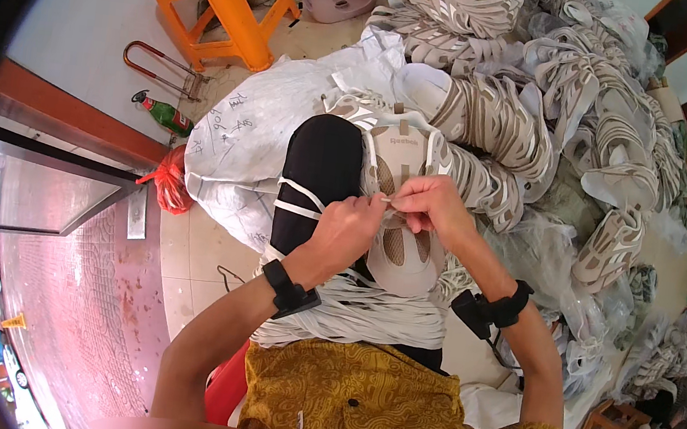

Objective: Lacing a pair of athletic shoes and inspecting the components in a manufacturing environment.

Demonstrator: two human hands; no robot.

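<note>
A beige and white shoe upper (402,274) with brown mesh panels lies across my lap, its toe toward me. Above its middle, my left hand (350,230) and my right hand (436,206) meet, fingertips pinched together on a thin white shoelace (387,201). Only a short bit of that lace shows between the fingers. A thick bundle of white laces (353,317) lies over my thighs, in front of my yellow patterned shirt. A loose white strand (300,210) crosses my black-clad knee (322,157), left of the upper.
Stacked shoe uppers (498,118) spread ahead and to the right, some on clear plastic bags (538,254). A white woven sack (243,131) lies ahead-left. Beyond it stand an orange stool (223,6), a green bottle (167,116) and a red plastic bag (172,181). A glass door (50,185) is at left.
</note>
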